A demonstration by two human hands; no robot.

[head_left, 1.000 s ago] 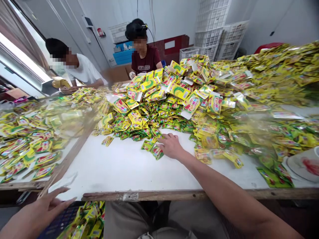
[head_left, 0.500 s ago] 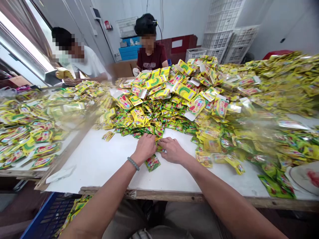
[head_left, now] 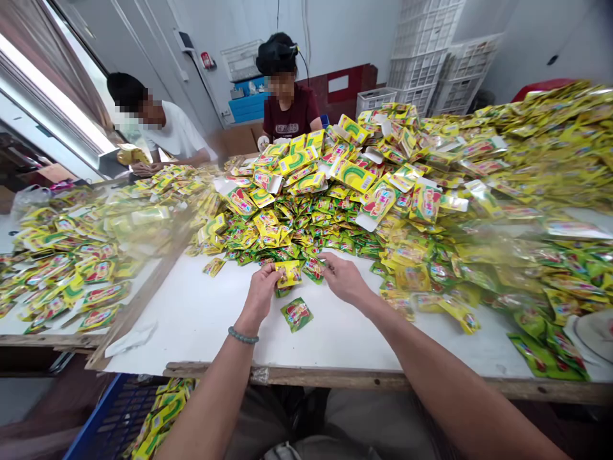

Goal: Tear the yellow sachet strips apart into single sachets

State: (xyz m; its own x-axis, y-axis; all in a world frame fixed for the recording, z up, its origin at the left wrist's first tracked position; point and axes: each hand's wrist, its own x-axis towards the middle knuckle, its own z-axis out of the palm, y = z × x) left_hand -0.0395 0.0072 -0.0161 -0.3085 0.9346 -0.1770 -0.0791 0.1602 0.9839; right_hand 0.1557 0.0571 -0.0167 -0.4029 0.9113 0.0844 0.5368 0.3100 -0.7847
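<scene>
The left hand (head_left: 261,291) pinches a yellow sachet (head_left: 288,273) between thumb and fingers, lifted just above the tabletop (head_left: 201,319) near the middle of its front half. The right hand (head_left: 345,279) lies just beside it, fingers curled narrow on a green sachet (head_left: 313,269) at the foot of the sachet heap (head_left: 335,204); whether it grips that packet I cannot tell. A loose green packet (head_left: 297,314) lies flat on the bare white surface just below both hands, towards the front edge. The heap covers the tabletop's far half and right side, small sachets below and larger yellow pouches on top. Under the front left corner stands a blue crate (head_left: 103,425) holding more yellow and green sachets. White crates (head_left: 421,64) are stacked against the far wall; their contents are not visible.
</scene>
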